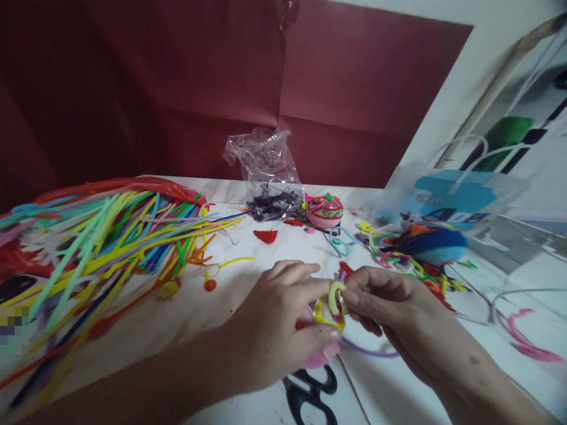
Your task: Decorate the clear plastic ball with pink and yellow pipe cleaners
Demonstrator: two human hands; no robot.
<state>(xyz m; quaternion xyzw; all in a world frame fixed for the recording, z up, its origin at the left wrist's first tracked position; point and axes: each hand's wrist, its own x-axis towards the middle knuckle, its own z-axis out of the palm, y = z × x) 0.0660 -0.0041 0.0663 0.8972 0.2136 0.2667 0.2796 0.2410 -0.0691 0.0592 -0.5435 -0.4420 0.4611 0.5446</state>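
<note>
Near the middle, my left hand [287, 319] is closed around a small pink and yellow fuzzy piece [330, 313], its thumb below and index finger above. A yellow-green curl shows on top of the piece. My right hand [381, 295] pinches at the piece's right side, thumb and index fingertips together by the curl. A purple stem [372, 353] runs out beneath my right hand. Something small and red [345, 270] shows just behind the fingertips. Black scissor handles [312, 392] lie on the white table under my left hand.
A large heap of colourful pipe cleaners [110, 236] spreads over the left. Behind are a clear plastic bag [268, 171] and a pink round ornament [325, 211]. At right sit a blue yarn-like bundle [436, 243], tangled scraps and a translucent bag [465, 189].
</note>
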